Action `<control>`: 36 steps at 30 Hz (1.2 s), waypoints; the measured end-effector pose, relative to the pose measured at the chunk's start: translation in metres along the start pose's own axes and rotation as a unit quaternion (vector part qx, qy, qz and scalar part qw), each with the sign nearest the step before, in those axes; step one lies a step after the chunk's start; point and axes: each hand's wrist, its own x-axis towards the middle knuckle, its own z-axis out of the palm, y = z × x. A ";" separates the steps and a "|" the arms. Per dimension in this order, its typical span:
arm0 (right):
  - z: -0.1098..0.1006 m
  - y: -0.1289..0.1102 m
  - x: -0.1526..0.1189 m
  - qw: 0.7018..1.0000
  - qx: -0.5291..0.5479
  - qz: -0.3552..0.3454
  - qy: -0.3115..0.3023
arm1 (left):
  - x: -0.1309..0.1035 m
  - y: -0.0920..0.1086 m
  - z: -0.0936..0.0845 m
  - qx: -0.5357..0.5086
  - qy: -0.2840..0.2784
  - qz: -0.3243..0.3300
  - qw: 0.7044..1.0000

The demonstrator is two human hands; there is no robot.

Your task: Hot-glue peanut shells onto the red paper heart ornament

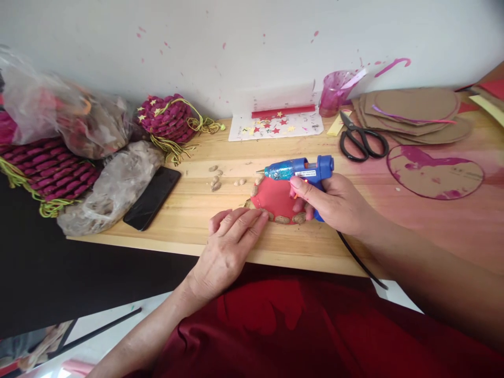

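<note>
Head view: blue plastic glue gun [323,167]; small white label [305,174], print unreadable;
right fingers [309,191] grasp it above the round red sheet [273,194]; left fingers [249,223] touch the sheet's peanut-lined edge, grip unclear.

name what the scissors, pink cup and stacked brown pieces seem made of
Scissors: probably metal, greyish blades; smooth black handles, either plastic or coated metal.
Pink cup: thin, glossy plastic by its see-through wall, though glass is possible.
Stacked brown pieces: likely cardboard, matte and plain brown, in flat cut sheets.
</note>
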 end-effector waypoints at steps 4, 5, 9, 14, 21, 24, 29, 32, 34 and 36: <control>0.000 0.002 -0.001 1.000 -0.004 -0.001 -0.003 | 0.003 0.001 -0.002 -0.018 -0.033 -0.002 0.999; 0.000 0.003 -0.001 1.000 -0.003 -0.002 -0.003 | 0.003 0.001 -0.002 -0.021 -0.038 -0.003 0.999; -0.001 0.004 -0.001 1.000 -0.001 -0.004 -0.006 | 0.002 0.000 -0.001 -0.011 -0.046 0.004 0.999; -0.001 0.004 0.000 1.000 -0.008 -0.002 -0.005 | 0.002 0.000 0.002 0.025 -0.043 0.022 0.999; -0.001 0.004 0.000 1.000 -0.022 -0.005 -0.009 | 0.004 0.000 0.003 0.058 -0.034 0.042 0.997; -0.001 0.004 0.000 1.000 -0.026 -0.003 -0.010 | 0.005 -0.002 0.003 0.052 -0.036 0.046 0.997; -0.001 0.003 0.000 0.999 -0.031 0.000 -0.010 | 0.005 -0.004 0.002 0.036 -0.041 0.044 0.998; 0.000 0.003 0.000 0.999 -0.034 -0.003 -0.010 | 0.006 -0.004 0.002 0.024 -0.042 0.044 0.998; 0.000 0.003 0.001 0.999 -0.035 -0.003 -0.010 | 0.006 -0.004 0.002 0.022 -0.042 0.044 0.998; 0.000 0.003 0.001 0.999 -0.035 -0.002 -0.010 | 0.006 -0.004 0.002 0.024 -0.039 0.045 0.998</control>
